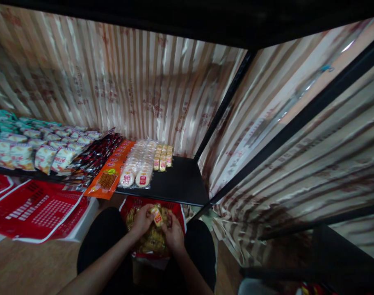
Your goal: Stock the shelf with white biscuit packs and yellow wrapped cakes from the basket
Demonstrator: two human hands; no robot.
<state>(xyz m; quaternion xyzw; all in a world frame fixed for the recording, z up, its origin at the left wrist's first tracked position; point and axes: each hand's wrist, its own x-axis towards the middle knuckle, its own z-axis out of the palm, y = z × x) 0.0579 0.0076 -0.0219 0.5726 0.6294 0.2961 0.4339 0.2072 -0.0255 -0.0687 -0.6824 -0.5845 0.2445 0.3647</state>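
Observation:
Over a red bag (184, 221) full of small gold-wrapped snacks (153, 241), a gold snack packet (157, 217) with a red-and-white label is held up. My left hand (142, 221) pinches it from the left. On its right side, my right hand (174, 233) closes with thumb and fingers at the packet's edge; exactly what lies behind those fingers is hidden. Similar gold packets (163, 157) stand in short rows on the black shelf (181, 180) just ahead of my hands.
Left of the gold rows are clear packs of round crackers (135, 174), an orange snack bag (105, 180), dark shiny packets (94, 155) and several white-and-teal bags (45, 155). A large red bag (39, 209) lies below left. Black posts (226, 102) frame the right side before striped curtains (144, 82).

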